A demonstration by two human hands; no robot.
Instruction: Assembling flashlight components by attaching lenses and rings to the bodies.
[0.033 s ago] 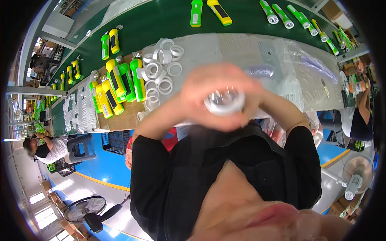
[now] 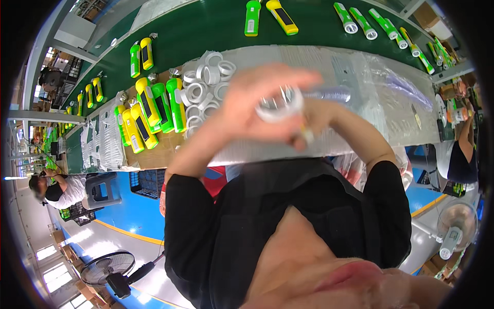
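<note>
In front of my chest, over the near part of the table, I hold a flashlight head with a white ring (image 2: pixel 290 110) and a clear, shiny front. My left hand (image 2: pixel 244 103) is curled round the ring from the left, its fingers and thumb smeared by motion. Close against the ring's right side is my right hand (image 2: pixel 320 114), closed, with a small yellowish part showing by its fingers. The rest of the flashlight is hidden by the hands. Left of my hands lies a pile of loose white rings (image 2: pixel 195 92).
Green and yellow flashlights (image 2: pixel 160 105) stand grouped at the left on cardboard. Others lie along the green conveyor belt (image 2: pixel 206 31) behind. A ribbed purplish roll (image 2: pixel 332 94) and plastic film (image 2: pixel 391 87) lie right of my hands. A fan (image 2: pixel 110 270) stands lower left.
Both hands have shifted slightly away from my body. The white ring has moved up and tilted, and the left fingers now reach past it over the top.
</note>
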